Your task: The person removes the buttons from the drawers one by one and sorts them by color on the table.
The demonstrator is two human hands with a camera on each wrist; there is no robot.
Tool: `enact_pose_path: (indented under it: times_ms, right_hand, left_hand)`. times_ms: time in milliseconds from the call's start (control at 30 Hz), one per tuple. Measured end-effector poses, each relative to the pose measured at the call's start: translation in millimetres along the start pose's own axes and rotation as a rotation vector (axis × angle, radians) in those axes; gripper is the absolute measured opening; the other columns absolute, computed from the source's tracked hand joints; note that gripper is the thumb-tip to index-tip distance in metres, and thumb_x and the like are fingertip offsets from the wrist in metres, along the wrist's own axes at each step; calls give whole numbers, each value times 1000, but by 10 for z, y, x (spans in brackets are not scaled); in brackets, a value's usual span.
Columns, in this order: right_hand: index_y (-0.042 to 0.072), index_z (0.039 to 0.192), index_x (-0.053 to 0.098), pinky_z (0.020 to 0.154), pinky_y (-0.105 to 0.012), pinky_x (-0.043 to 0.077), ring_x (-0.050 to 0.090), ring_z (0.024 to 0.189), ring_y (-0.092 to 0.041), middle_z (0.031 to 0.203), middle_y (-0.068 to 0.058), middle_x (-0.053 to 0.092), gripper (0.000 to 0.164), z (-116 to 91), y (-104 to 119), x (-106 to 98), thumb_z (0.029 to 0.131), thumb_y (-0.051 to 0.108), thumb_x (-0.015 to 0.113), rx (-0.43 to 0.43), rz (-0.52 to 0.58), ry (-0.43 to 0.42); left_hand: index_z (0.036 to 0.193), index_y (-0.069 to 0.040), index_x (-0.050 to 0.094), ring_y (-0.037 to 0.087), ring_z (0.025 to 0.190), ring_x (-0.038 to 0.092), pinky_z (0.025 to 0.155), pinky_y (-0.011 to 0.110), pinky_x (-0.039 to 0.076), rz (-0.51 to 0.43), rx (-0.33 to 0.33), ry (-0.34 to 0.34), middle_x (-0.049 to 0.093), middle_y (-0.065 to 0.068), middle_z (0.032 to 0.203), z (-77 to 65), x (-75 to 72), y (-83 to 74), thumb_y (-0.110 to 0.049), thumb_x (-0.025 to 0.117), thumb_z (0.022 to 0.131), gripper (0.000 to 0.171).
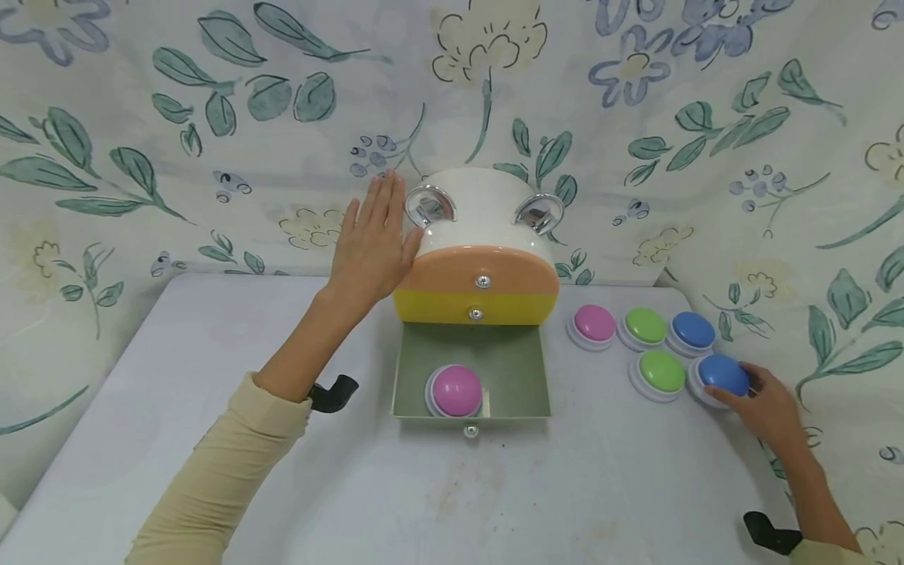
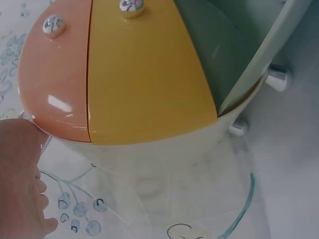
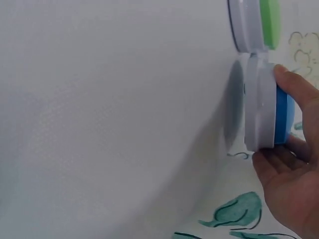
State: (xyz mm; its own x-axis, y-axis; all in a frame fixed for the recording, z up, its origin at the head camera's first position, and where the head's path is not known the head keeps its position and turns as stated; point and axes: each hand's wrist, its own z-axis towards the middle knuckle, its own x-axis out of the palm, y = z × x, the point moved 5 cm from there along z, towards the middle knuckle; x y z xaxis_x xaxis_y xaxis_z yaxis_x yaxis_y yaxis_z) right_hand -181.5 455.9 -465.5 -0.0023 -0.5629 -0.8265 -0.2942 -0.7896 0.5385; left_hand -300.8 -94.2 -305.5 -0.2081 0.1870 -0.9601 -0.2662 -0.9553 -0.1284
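Note:
My left hand (image 1: 374, 247) rests with straight fingers against the left side of a rounded white drawer cabinet (image 1: 487, 220). The cabinet has an orange drawer (image 1: 445, 271) and a yellow drawer (image 1: 431, 306), both closed, above a pulled-out green drawer (image 1: 519, 365). Inside that drawer sits a pink push button (image 1: 457, 391) with a white base. At the right, my right hand (image 1: 773, 412) grips a blue push button (image 1: 723, 374) by its edges. In the right wrist view, the thumb and fingers lie on opposite sides of this button (image 3: 260, 107).
Beside the held button stand a green button (image 1: 661, 370), another green button (image 1: 646, 325), a second blue button (image 1: 693, 329) and a pink button (image 1: 594, 322) on the white table (image 1: 339, 479). Flower-patterned cloth (image 1: 282, 196) hangs behind and at both sides.

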Motion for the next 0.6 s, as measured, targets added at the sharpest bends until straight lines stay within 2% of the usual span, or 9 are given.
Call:
enact_pose_path:
  times_ms: [400, 533, 600]
  right_hand:
    - [-17, 150, 10, 101, -72, 29, 23, 132, -65, 147, -48, 16, 100, 125, -76, 146, 96, 49, 62, 29, 29, 75]
    - [-17, 150, 3, 102, -72, 27, 18, 133, -66, 148, -48, 11, 103, 115, -54, 152, 97, 50, 60, 11, 47, 95]
    - [-16, 151, 2, 101, -72, 27, 19, 133, -66, 148, -48, 11, 100, 109, -10, 138, 98, 46, 60, -15, 51, 68]
  left_hand:
    - [159, -1, -1, 26, 151, -6, 120, 48, 2, -10, 3, -2, -3, 13, 166, -6, 18, 14, -40, 32, 107, 73]
    - [159, -1, -1, 26, 152, -5, 120, 48, 3, -12, 6, -7, -3, 13, 166, -4, 19, 12, -40, 32, 107, 73]
    - [159, -1, -1, 26, 152, -5, 120, 48, 3, -10, 8, -8, -2, 13, 166, -2, 15, 10, -40, 33, 107, 73]
